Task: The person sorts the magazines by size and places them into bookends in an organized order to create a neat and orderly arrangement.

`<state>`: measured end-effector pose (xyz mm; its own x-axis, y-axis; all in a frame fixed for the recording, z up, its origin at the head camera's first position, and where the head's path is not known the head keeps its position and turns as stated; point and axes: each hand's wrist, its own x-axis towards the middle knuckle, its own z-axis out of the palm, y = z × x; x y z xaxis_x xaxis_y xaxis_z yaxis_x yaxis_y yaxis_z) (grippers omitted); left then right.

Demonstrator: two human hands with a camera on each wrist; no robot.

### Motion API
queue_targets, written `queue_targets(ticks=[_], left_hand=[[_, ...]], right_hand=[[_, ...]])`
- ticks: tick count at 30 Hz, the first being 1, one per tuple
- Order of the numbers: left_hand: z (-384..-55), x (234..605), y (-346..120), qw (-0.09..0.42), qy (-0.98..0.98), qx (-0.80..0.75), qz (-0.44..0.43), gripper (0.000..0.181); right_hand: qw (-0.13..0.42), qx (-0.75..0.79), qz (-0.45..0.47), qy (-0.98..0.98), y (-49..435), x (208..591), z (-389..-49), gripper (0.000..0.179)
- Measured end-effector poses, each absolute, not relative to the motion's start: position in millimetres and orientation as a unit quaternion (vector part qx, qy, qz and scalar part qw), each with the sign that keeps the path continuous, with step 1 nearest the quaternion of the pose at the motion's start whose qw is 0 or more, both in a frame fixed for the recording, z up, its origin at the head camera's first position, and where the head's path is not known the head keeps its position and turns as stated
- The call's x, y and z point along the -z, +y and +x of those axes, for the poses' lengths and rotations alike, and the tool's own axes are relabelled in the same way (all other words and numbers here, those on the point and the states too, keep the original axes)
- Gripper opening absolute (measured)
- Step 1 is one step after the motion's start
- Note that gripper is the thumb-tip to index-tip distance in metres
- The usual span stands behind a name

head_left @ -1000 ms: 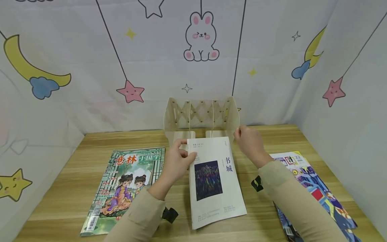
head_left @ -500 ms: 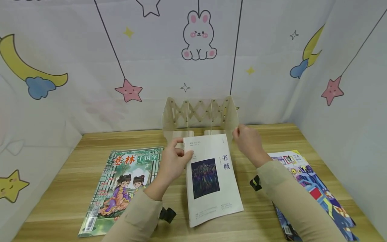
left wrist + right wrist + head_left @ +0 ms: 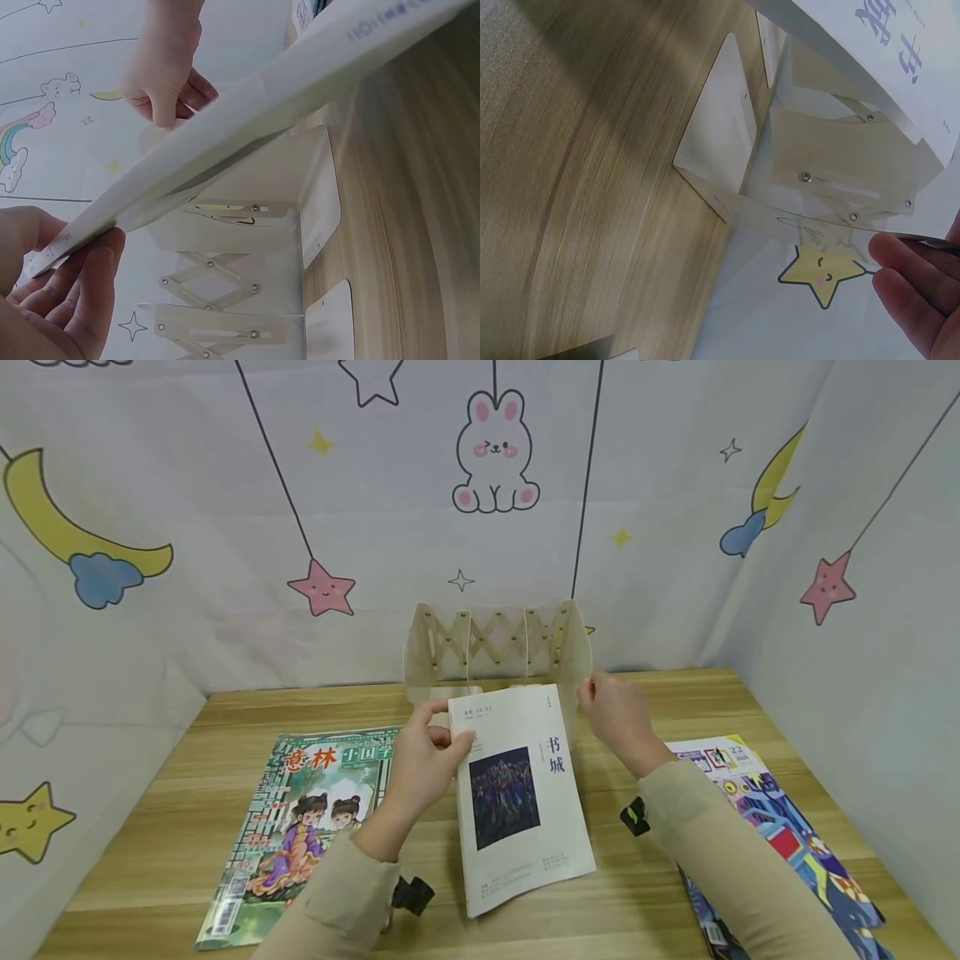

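My left hand [image 3: 426, 760] pinches the upper left edge of a white magazine [image 3: 555, 827] with a dark picture on its cover. In the left wrist view the magazine [image 3: 225, 120] appears edge-on, between thumb and fingers, tilted above the table. Behind it stands a cream expandable book rack [image 3: 498, 635] with upright dividers and criss-cross links. My right hand [image 3: 618, 718] grips the front edge of the rack's right end panel. In the right wrist view, the right hand's fingers [image 3: 907, 285] lie along that thin panel [image 3: 780, 217]. The magazine hides the rack's lower front.
On the left of the wooden table [image 3: 165, 793] lies a green magazine [image 3: 300, 810] with two cartoon figures, partly under the left forearm. Several colourful magazines [image 3: 780, 827] are stacked at the right, partly behind the right sleeve. A patterned white curtain [image 3: 390, 485] stands behind the rack.
My left hand has brought the white magazine slightly left and up, closer to the rack, so it covers more of the rack's base. The right hand stays on the end panel.
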<state>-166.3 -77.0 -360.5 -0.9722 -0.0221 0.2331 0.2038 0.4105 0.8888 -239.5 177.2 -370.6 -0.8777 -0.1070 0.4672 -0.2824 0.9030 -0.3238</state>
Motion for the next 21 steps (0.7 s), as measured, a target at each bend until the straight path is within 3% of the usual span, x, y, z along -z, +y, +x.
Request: queue_targets(ticks=[21], left_hand=[[-161.5,354.7,-82.1,0.137,-0.822,0.548,-0.072,0.04]], right_hand=[[0.235,-0.193,0.105,-0.947,175.8,370.2,-239.4,0.031]])
